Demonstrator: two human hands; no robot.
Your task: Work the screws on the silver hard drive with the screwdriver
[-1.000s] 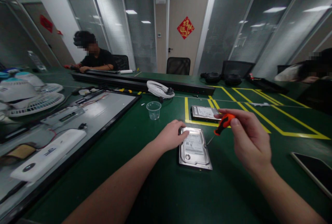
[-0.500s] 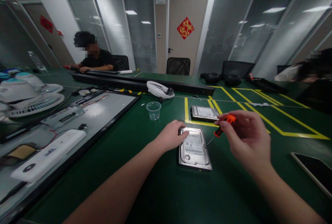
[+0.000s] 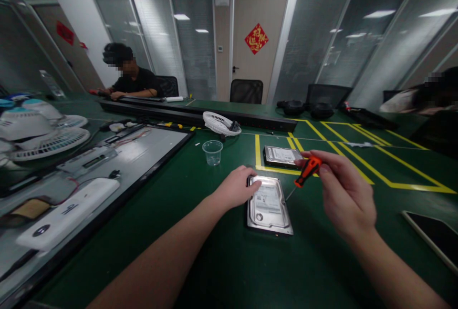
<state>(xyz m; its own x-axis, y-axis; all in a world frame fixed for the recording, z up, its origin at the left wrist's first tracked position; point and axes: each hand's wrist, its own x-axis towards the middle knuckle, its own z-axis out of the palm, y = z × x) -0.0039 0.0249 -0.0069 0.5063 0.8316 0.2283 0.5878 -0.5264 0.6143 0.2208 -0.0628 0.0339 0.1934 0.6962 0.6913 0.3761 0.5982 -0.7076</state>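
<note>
A silver hard drive [image 3: 269,209] lies label up on the green table in front of me. My left hand [image 3: 239,187] grips its far left corner, the thumb on the top cover and the fingers over the edge. In my right hand [image 3: 345,190] is an orange and black screwdriver [image 3: 307,171], held between thumb and fingers at a slant. Its tip meets the right edge of the drive, about midway along; the screw there is too small to make out. Just beyond, a second hard drive [image 3: 281,155] rests inside yellow tape lines.
A clear plastic cup [image 3: 213,152] stands beyond my left hand, with a white fan grille [image 3: 221,124] behind it. To the left lies a large panel [image 3: 143,156] carrying a white power strip [image 3: 67,213]. A phone [image 3: 434,235] lies at right. Two people sit across the table.
My right hand's fingers have shifted round the screwdriver handle, which has turned a little and stands slightly more upright. The left hand and the drive keep their places.
</note>
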